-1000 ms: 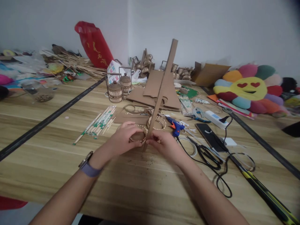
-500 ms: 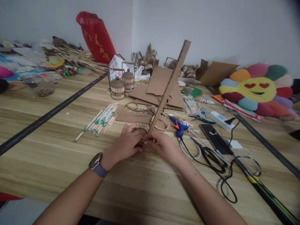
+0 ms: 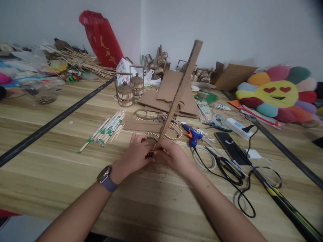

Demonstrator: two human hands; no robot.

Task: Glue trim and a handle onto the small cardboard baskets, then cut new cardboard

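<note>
A long cardboard strip stands on end and leans up to the right. Both hands pinch its lower end at the table's middle. My left hand, with a watch on its wrist, is closed on the strip's foot and on a small ring of short bamboo sticks. My right hand is closed on the same end from the right. A second stick ring lies just behind the strip.
Wrapped chopsticks lie to the left. A blue glue gun, black scissors, a phone, a power strip and cables sit to the right. Small stick baskets, cardboard sheets, a red bag and a flower cushion stand farther back.
The strip's top has swung from nearly upright to leaning right. Both hands have closed tighter together on its lower end and shifted slightly right.
</note>
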